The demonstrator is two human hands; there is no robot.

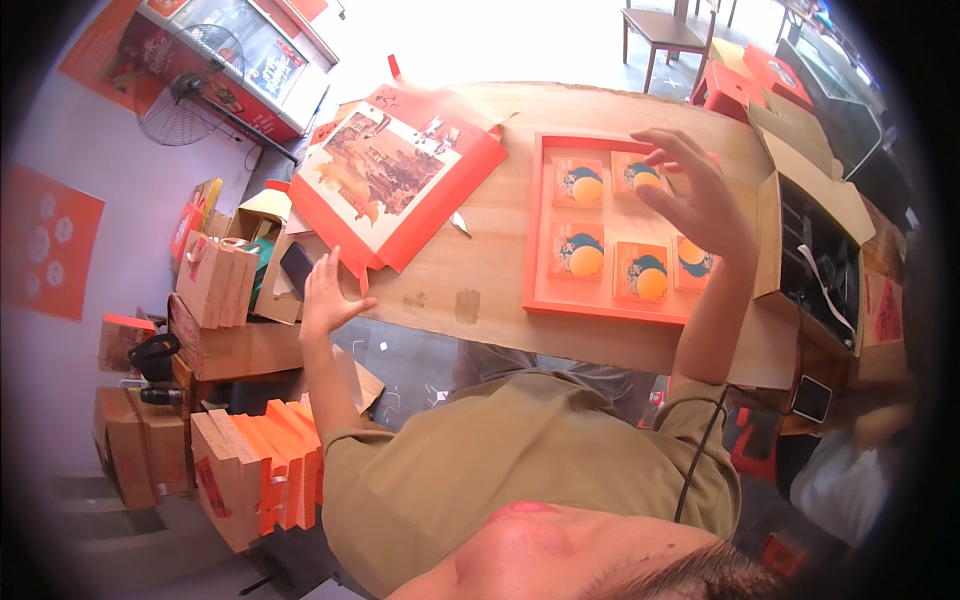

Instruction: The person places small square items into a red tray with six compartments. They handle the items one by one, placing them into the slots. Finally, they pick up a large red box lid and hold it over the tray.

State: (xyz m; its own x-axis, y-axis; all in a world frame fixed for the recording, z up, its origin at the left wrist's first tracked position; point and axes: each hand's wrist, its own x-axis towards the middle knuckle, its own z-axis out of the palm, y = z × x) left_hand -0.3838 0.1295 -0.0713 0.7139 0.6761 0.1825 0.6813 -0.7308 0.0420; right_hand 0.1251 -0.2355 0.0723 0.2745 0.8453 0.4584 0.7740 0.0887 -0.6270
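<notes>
Right hand (695, 200) half-curled above tray (536, 230)

Fan (186, 87), chair (662, 30), apparently a freezer (270, 72).

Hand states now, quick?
Left hand: open, near the red printed box; contact unclear.
Right hand: open, fingers curved, over the red tray, nothing visibly held.

One left hand (328, 298), one right hand (706, 205), one table (490, 240), one tray (534, 230) with five packets (577, 258) plainly visible (the right hand covers part of it, so any more cannot be counted), one printed package (395, 165), one blade (460, 224), one fan (188, 88), two posters (50, 240).
</notes>
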